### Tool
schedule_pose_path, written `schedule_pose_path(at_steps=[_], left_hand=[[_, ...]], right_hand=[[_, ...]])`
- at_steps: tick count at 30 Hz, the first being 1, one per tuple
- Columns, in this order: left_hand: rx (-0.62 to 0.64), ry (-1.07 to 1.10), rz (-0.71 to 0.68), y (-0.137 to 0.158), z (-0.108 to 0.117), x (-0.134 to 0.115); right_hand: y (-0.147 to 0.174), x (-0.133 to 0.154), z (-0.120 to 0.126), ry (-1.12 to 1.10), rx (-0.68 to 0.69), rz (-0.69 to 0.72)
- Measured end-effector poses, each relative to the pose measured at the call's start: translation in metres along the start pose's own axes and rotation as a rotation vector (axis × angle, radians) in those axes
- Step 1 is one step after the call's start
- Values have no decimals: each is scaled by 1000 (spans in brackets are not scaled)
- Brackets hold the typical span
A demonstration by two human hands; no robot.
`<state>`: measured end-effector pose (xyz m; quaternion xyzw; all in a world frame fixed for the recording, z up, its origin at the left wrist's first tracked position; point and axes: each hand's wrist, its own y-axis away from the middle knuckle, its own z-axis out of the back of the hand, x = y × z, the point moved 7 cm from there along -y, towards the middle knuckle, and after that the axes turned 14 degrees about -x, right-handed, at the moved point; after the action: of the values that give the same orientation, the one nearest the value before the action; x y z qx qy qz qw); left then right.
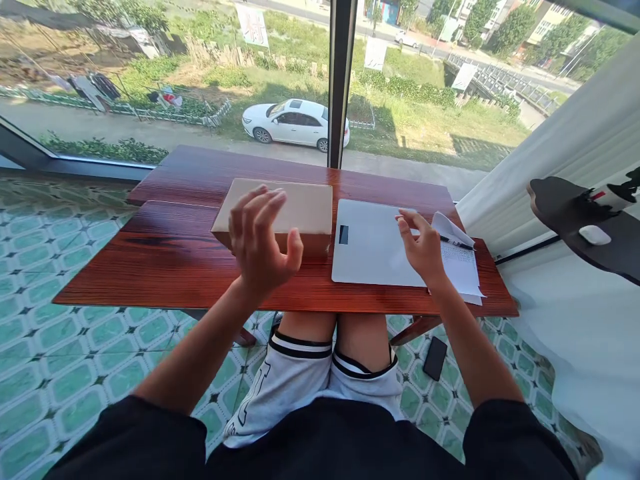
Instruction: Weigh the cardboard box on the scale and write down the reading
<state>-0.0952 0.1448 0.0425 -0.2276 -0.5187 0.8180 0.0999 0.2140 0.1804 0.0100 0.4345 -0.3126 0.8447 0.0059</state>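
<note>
Fingers of the left hand (263,243) are hovering spread and empty right over the flat tan cardboard box (295,207) mid-frame, lying crosswise on the red wooden table (175,267); right hand (423,247), loosely open, is resting on the white tablet (370,247).

red-brown wood counter (175,267) set against a floor-to-ceiling window (200,80) with a dark mullion (341,80). green-white patterned tile floor (75,360). white curtain (575,153) at right, dark side shelf (575,213) near it. strong daylight; outside a white car (295,123), grass, road, fences.
</note>
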Motion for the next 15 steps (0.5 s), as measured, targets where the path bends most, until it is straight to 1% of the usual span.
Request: schedule_pose_path(at_steps=[1,4,8,10,12,15], left_hand=[[24,39,-59,-1,-8,-19],[41,197,-279,0,-28,-79],[32,366,-550,13,-47,-152],[69,427,-656,23,-57,-186],[184,465,-749,38,-71,-218],[416,480,-869,71,-95,-258]], right_hand=[[-7,-7,12,36,-29,22],[-23,-32,46,153,-88,73],[-35,-69,83,331,-89,144],[-37,-90,98,427,-71,156],[-37,-113,108,531,-32,131],[-33,-140,116,672,50,100]])
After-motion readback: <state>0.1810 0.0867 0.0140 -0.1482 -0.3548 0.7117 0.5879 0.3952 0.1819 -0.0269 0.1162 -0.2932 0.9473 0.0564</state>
